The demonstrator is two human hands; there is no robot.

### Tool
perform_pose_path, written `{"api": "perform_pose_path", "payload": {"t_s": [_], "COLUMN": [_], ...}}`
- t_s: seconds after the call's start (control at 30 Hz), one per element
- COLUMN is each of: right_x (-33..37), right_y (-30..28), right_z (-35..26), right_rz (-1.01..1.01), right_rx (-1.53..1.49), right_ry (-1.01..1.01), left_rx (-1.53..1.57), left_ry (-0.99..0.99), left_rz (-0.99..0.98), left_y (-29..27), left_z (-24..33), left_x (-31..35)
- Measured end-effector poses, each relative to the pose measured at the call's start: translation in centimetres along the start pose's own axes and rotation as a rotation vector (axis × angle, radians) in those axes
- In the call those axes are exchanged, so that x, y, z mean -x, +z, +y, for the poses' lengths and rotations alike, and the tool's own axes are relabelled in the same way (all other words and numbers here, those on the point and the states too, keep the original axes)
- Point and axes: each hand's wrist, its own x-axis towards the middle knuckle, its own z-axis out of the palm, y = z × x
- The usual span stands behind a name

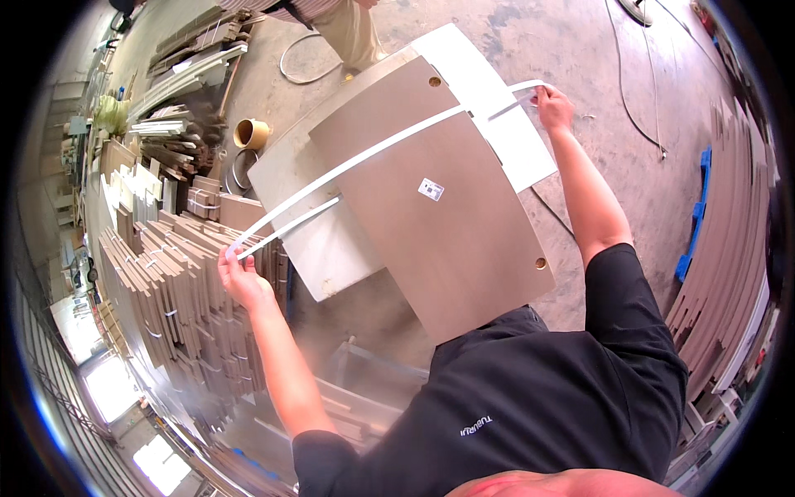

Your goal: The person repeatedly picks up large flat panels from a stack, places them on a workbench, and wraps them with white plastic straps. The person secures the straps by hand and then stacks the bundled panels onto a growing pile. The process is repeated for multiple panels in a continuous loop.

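A white strap (364,155) runs across the top of a brown flat panel (397,240), stretched between my two hands. My left hand (243,277) pinches its left end, where a second length of strap (302,219) also leads under the panel. At the far right, my right hand (554,108) is closed on the other end, beyond the panel's edge. The panel has two round holes along its right side and a small white label (431,190). It lies crosswise on a pale board (327,265), its near end close to my body.
On the left stand rows of brown panels (178,290) and piles of offcut strips (174,95). A cardboard tube (251,133) rests on the floor behind. Another person's leg (348,37) is at the far side. Stacked panels (729,240) and a blue pallet (694,215) line the right.
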Motion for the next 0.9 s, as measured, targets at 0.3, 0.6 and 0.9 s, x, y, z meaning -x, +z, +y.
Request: {"api": "perform_pose_path", "payload": {"t_s": [0.3,0.6,0.9], "right_x": [0.2,4.4,6.4], "right_y": [7.7,15.2,8.9], "right_z": [1.5,2.2,7.0], "right_rz": [0.006,-0.318,-0.382], "right_rx": [0.181,0.021,0.099], "right_ry": [-0.062,0.149,-0.049], "left_rx": [-0.039,-0.099,-0.223], "left_ry": [0.035,0.096,0.14], "left_rz": [-0.025,-0.083,-0.159], "left_y": [2.1,0.8,2.4], "left_z": [3.1,2.1,-0.2], "left_x": [2.4,3.9,5.3]}}
